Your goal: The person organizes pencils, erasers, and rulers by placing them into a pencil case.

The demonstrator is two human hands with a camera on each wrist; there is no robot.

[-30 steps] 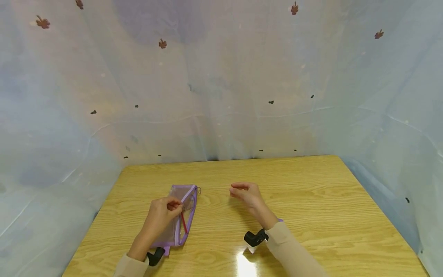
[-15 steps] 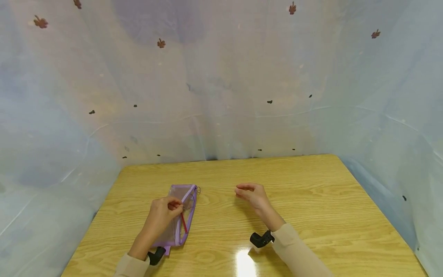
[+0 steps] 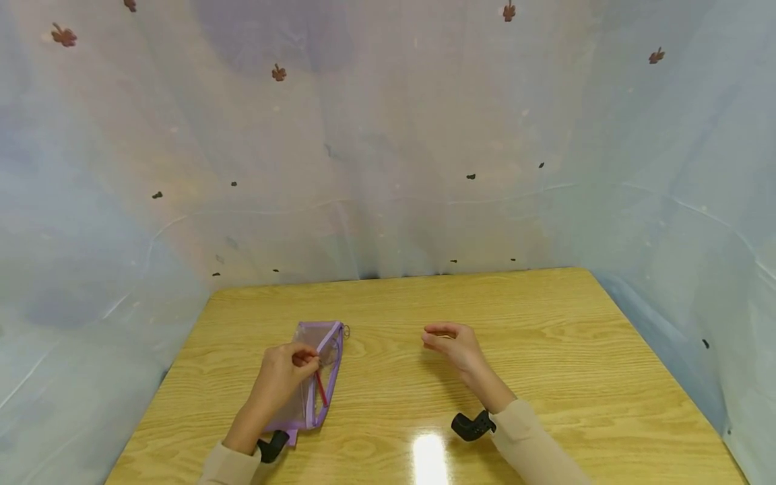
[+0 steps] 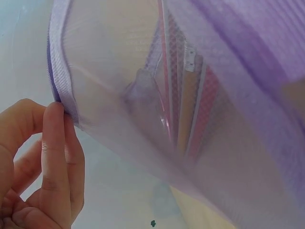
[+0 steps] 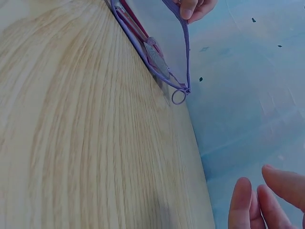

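A see-through pencil pouch with lilac edging (image 3: 311, 404) lies on the left half of the table. Its upper edge (image 4: 61, 62) is pinched between the fingertips and thumb of my left hand (image 3: 285, 372), which lifts it so that the mouth gapes. Inside, the left wrist view shows a pencil (image 4: 188, 102) with a metal band and pinkish-red strips beside it. A flat, clear item (image 5: 157, 56) also sits in there. My right hand (image 3: 457, 349) hovers over the table to the right of the pouch, fingers loosely bent, thumb apart, holding nothing.
The wooden table (image 3: 558, 377) extends to both sides, with a glare spot near the front. A metal ring (image 3: 347, 331) hangs at the pouch's far corner. Pale patterned curtains (image 3: 388, 148) enclose the back and sides. Black wrist cameras (image 3: 473, 426) sit under both wrists.
My right hand has drifted right, away from the pouch. The left hand keeps its pinch on the pouch edge and stays in place.
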